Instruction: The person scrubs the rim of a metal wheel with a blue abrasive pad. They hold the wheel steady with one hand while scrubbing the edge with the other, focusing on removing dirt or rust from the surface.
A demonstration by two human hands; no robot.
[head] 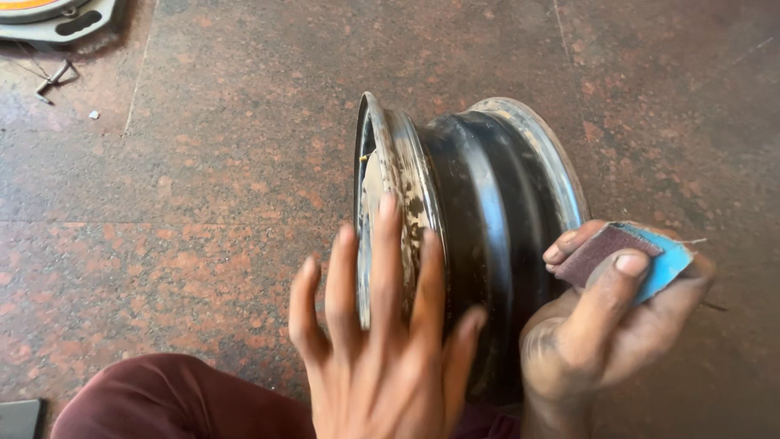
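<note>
The reddish-brown speckled stone floor point(203, 203) carries everything here, and the worn black steel wheel rim with scuffed silvery edges point(479, 219) stands upright on it, right in front of my knee in dark red cloth point(162, 398). The rim looks heavy and rigid to me, unlikely to flex, but on its edge I judge it free to roll or tip, so the raised edges are the places to steady it. My left hand point(382, 341) lies against the rim's near-left edge, fingers spread and flat, grip released, closed on nothing. My right hand point(609, 325) sits at the rim's right side, its grip clenched on a folded piece of sandpaper, maroon grit face and blue backing point(626, 256); that sheet seems light and pliable. Far left of the rim, a grey machine base point(57, 20) shows at the frame's top corner.
</note>
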